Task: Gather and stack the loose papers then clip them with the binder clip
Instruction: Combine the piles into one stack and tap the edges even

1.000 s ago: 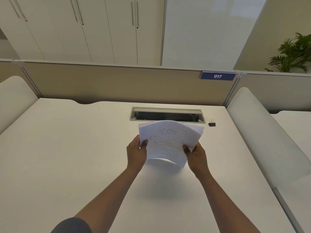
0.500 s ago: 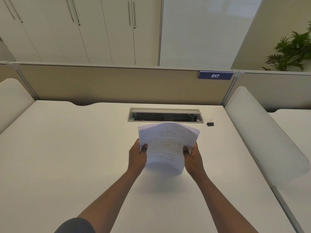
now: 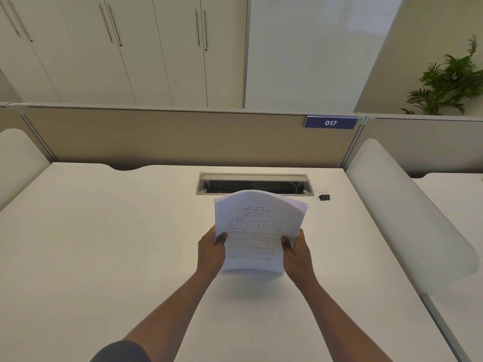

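While the small black binder clip (image 3: 324,196) lies beyond, right of the white printed paper stack (image 3: 257,231), that stack is gripped upright by left hand (image 3: 211,253) and right hand (image 3: 297,253), apparently for squaring.

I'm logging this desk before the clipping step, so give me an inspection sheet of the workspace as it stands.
Surface: white desk, bare where visible.
Job's things: stack of white printed papers held upright, lower edge near the desk, top edges fanned; small black binder clip lies apart, right of the slot.
Clutter: nothing seen.
Hands: left hand and right hand grip the stack's side edges.
Cables: some faintly visible inside the open grey cable slot.
Surroundings: beige partition, blue 017 sign, white cabinets, green plant.
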`<state>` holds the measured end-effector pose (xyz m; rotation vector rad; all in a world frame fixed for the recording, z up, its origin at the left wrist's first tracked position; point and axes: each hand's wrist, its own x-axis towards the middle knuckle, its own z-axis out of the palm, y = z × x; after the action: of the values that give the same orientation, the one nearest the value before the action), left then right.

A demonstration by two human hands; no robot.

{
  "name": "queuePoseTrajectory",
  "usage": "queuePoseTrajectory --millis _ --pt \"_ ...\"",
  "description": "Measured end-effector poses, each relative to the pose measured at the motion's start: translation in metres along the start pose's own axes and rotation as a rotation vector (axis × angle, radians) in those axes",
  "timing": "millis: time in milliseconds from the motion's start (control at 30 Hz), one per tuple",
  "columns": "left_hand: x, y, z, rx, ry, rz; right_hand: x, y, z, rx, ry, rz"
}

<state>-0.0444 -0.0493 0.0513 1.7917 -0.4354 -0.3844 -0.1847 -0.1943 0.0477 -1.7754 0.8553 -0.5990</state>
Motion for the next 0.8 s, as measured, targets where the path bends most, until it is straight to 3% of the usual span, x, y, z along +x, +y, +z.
queuePoseTrajectory --millis 333,567,800 --pt "0.024 0.010 -0.022 -0.038 -0.240 -0.157 0.012 -0.004 -0.014 -0.043 -0.037 0.043" --pt "0.042 0.035 -0.022 -0.109 -0.170 -0.195 0.004 0.006 -0.011 -0.089 -0.113 0.120" --pt "0.039 0.043 -0.016 -0.049 -0.138 -0.072 -0.001 0.003 -0.010 -0.070 -0.065 0.100"
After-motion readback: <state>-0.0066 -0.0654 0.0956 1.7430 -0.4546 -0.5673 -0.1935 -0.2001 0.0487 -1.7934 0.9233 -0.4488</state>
